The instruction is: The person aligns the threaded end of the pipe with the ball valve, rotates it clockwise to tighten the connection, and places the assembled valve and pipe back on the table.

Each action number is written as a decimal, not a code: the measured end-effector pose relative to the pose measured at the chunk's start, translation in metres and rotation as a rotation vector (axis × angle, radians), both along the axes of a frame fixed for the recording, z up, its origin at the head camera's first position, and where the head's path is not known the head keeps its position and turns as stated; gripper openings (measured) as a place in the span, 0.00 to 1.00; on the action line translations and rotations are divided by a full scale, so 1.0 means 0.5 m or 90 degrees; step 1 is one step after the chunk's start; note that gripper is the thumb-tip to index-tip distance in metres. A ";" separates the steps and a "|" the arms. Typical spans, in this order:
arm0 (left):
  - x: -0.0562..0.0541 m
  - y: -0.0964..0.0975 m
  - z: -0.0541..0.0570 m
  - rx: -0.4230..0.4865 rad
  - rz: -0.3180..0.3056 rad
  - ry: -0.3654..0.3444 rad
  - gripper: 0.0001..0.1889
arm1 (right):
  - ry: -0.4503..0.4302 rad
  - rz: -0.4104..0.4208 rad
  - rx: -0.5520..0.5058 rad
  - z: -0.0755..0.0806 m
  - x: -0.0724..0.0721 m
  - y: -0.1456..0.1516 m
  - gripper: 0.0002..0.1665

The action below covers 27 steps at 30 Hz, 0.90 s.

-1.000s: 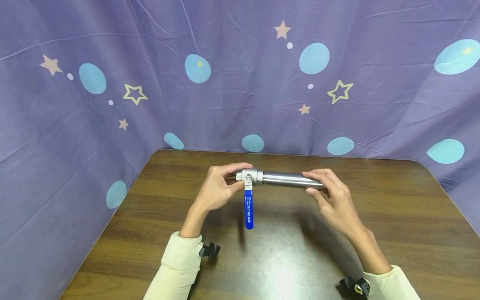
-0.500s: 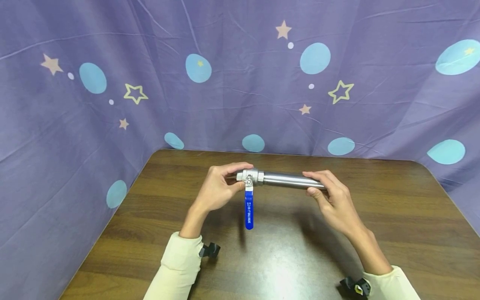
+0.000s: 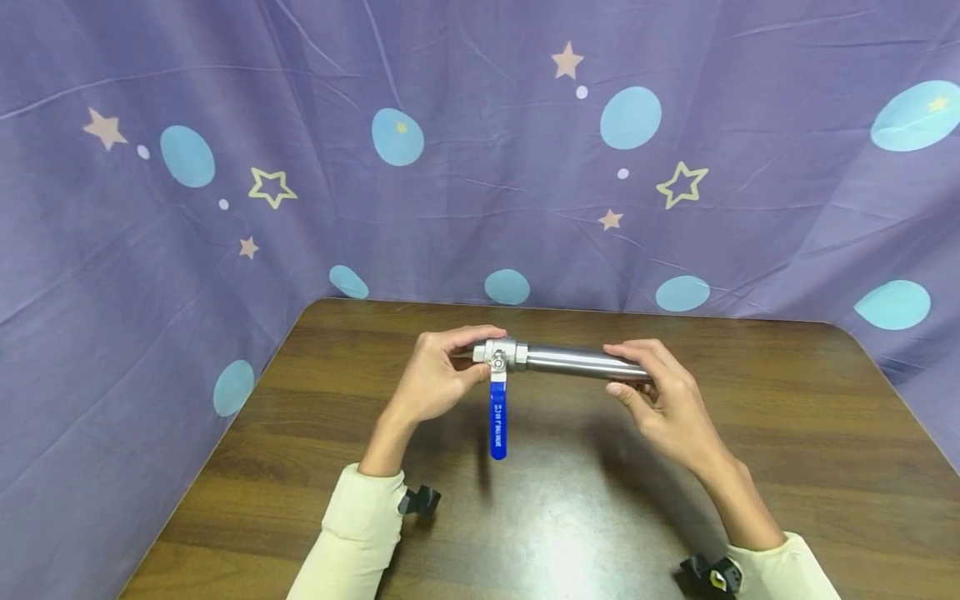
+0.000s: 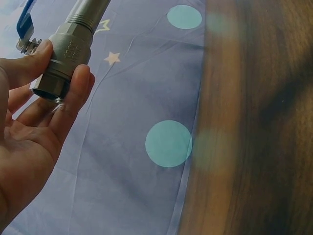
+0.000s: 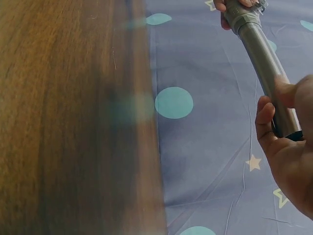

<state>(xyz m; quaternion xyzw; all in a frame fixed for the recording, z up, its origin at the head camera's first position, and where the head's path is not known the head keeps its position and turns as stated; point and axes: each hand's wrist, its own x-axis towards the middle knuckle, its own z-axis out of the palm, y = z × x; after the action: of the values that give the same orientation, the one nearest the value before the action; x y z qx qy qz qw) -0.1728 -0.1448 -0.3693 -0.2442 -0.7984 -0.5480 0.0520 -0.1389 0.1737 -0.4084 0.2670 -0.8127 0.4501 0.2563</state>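
A silver ball valve point(image 3: 498, 353) with a blue lever handle point(image 3: 498, 419) is joined to a smooth steel pipe point(image 3: 566, 360), held level above the table. My left hand point(image 3: 432, 379) grips the valve body at its free end, thumb on the near side and fingers on the far side. The lever points down toward me. Around the pipe's right end, my right hand point(image 3: 667, 400) has its fingers over the top and its thumb low on the near side. In the left wrist view the valve's open hex end point(image 4: 51, 88) shows between thumb and fingers. The pipe's open end point(image 5: 293, 135) shows in the right wrist view.
A brown wood-grain table point(image 3: 337, 533) lies below, with shadows of both arms on it. A purple curtain point(image 3: 480, 208) with stars and blue dots hangs behind and at the sides. Black straps point(image 3: 420, 500) circle both wrists.
My right thumb has shifted slightly left and lower along the pipe, and the right fingers moved a little. The left hand and valve stay almost in place.
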 end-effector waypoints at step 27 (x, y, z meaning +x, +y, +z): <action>0.001 -0.002 0.002 0.011 -0.005 -0.005 0.26 | 0.041 -0.007 -0.016 0.000 -0.003 -0.006 0.29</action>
<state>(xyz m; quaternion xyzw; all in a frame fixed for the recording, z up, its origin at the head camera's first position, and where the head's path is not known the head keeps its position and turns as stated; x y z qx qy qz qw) -0.1726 -0.1459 -0.3683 -0.2445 -0.7931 -0.5557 0.0490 -0.1403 0.1705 -0.4085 0.2739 -0.7998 0.4499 0.2879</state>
